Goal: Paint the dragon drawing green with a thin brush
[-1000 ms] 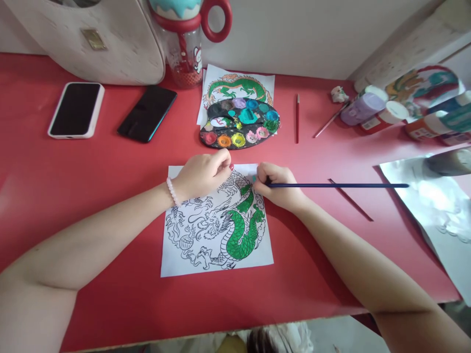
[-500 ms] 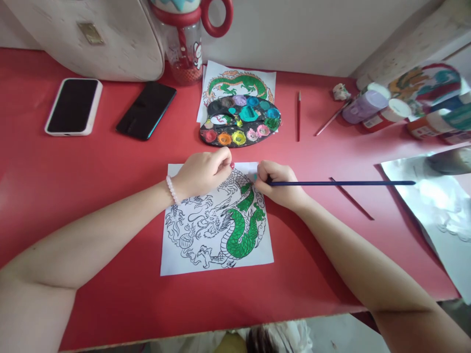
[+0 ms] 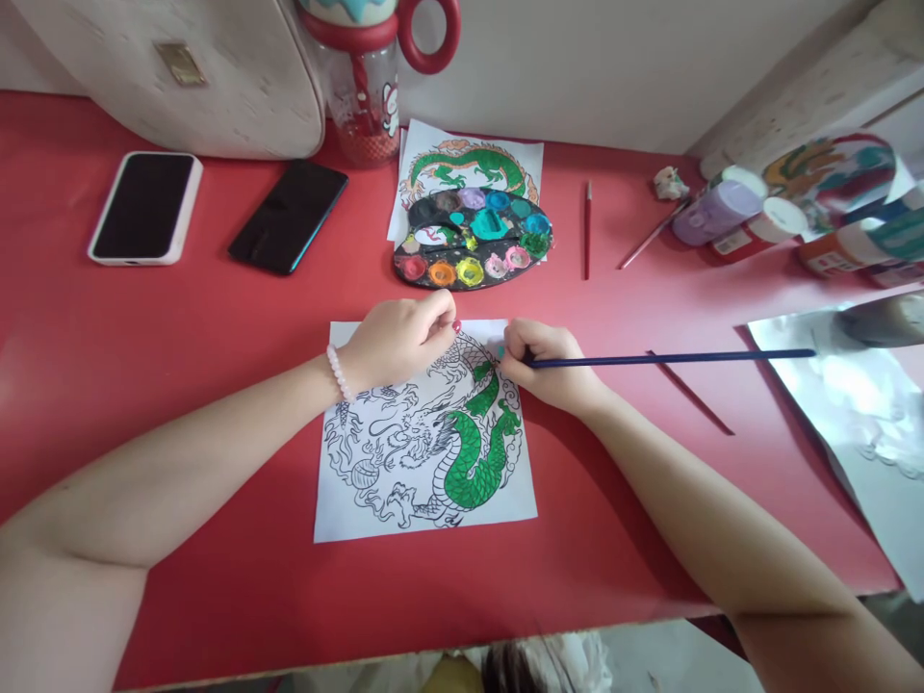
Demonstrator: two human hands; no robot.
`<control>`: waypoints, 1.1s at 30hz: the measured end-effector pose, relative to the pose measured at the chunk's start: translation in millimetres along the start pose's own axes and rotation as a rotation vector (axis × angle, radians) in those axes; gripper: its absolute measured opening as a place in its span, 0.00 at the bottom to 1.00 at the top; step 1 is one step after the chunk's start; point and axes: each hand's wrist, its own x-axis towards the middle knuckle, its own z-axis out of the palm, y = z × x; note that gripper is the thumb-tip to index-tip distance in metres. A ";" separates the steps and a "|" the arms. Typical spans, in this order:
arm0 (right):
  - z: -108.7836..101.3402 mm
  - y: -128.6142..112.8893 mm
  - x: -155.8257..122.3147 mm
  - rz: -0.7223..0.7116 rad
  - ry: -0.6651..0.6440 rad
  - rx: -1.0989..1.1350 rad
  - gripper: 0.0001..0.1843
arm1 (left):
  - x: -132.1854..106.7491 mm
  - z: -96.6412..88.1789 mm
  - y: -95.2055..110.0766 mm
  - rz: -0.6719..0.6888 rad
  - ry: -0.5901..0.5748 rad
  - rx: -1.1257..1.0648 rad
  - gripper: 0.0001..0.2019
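Note:
A sheet of paper with a dragon line drawing [image 3: 390, 491] lies on the red table, part of the dragon's body painted green. My right hand [image 3: 552, 361] is closed round a paintbrush [image 3: 685, 358] at the sheet's upper right; its dark blue handle points right, and its tip is hidden by my fingers. My left hand [image 3: 400, 337], with a beaded bracelet at the wrist, rests on the upper part of the sheet. Its fingers are curled and closed, with nothing visible in them. Just beyond sits a paint palette [image 3: 473, 241] with several colours.
Behind the palette lies another dragon picture [image 3: 469, 159]. Two phones [image 3: 148, 207] lie left, near a cup [image 3: 361, 106] and a pale bag [image 3: 217, 87]. At right are loose brushes [image 3: 588, 231], paint bottles [image 3: 722, 202], a crumpled tissue [image 3: 670, 183] and a silvery sheet [image 3: 852, 404].
Both hands and the brush stay almost where they were. The brush handle's far end is very slightly higher; the whole view has shifted a little.

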 end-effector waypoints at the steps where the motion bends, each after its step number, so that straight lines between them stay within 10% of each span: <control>1: -0.7 0.2 0.0 -0.002 -0.007 -0.015 0.15 | -0.1 -0.1 0.1 0.000 0.000 -0.003 0.05; 33: -3.7 4.4 3.3 0.051 -0.004 0.158 0.16 | -0.4 -1.0 0.1 -0.001 -0.004 -0.021 0.04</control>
